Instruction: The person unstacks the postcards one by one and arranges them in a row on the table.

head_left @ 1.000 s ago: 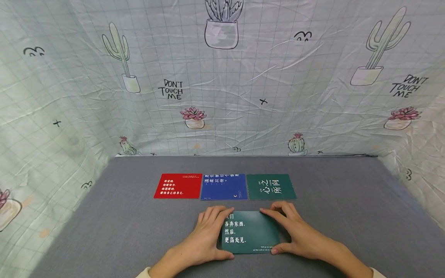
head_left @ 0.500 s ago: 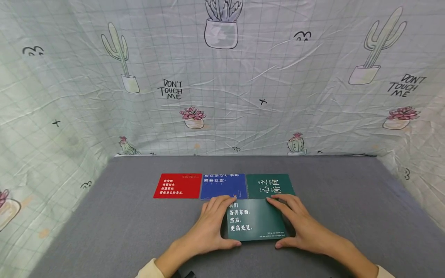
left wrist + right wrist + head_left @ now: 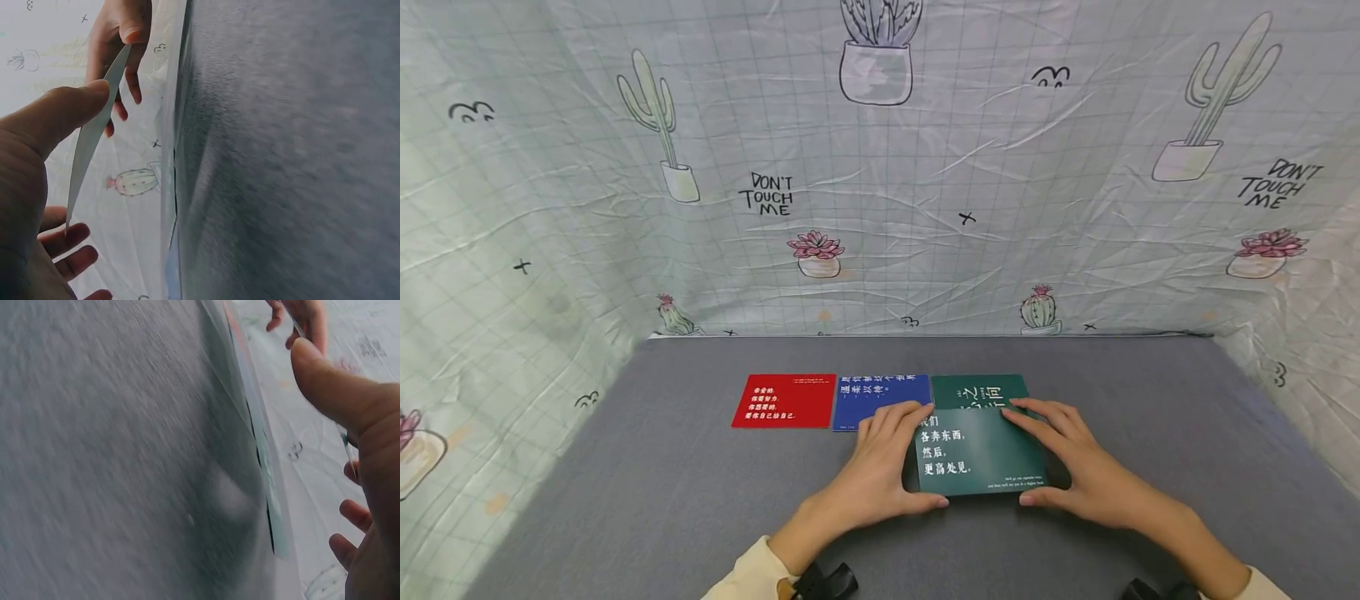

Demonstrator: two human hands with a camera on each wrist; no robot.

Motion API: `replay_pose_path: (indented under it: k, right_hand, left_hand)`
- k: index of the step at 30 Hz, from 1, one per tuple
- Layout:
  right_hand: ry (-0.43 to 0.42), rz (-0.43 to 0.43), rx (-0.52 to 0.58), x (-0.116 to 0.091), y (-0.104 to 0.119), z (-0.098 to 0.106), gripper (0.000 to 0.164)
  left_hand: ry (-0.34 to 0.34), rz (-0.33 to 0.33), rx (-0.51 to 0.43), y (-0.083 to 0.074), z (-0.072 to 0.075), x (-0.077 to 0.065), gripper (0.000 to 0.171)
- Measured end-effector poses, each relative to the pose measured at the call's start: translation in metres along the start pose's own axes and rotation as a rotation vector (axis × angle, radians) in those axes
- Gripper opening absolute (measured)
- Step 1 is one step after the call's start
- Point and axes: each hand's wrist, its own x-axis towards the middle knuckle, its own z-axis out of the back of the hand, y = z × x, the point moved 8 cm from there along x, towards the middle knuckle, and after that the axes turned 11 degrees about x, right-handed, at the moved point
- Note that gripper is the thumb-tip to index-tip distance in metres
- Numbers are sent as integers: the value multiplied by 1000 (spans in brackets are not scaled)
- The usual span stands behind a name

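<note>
Between both hands hangs a dark green card [image 3: 981, 454] with white Chinese lettering, raised above the grey table. My left hand [image 3: 883, 462] pinches its left side, thumb at the near edge and fingers at the far edge. The right hand [image 3: 1086, 467] grips the right side in the same way. Edge-on in the left wrist view, the card [image 3: 94, 134] looks slightly bowed. Beyond it lie a red card [image 3: 786, 402], a blue card [image 3: 880, 396] and another green card [image 3: 951, 390] in a row. The held card and fingers hide parts of the blue and far green ones.
The grey table [image 3: 662, 508] extends to both sides of the hands. A pale cloth [image 3: 910, 167] printed with cacti rises behind it and along its sides. Dark wrist devices [image 3: 827, 581] show below the sleeves at the bottom of the head view.
Both hands have carried the green card away from the body and to the right, up over the near part of the far green card. The row of cards has stayed put.
</note>
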Motion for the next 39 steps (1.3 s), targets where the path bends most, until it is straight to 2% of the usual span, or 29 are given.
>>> replay_pose_path:
  k: [6, 17, 28, 33, 39]
  right_hand:
    - [-26, 21, 7, -4, -8, 15, 92]
    - [-23, 1, -16, -14, -22, 33, 89]
    - [-29, -37, -41, -26, -32, 50, 85]
    - [-34, -44, -34, -28, -37, 58, 84]
    - [0, -62, -15, -31, -50, 63, 81]
  left_hand:
    - [-31, -12, -14, -7, 0, 11, 100]
    - [-85, -89, 13, -24, -3, 26, 98]
    - [-60, -55, 10, -35, -15, 43, 96]
    - [-21, -30, 15, -38, -21, 51, 95]
    - [8, 10, 39, -45, -28, 62, 95]
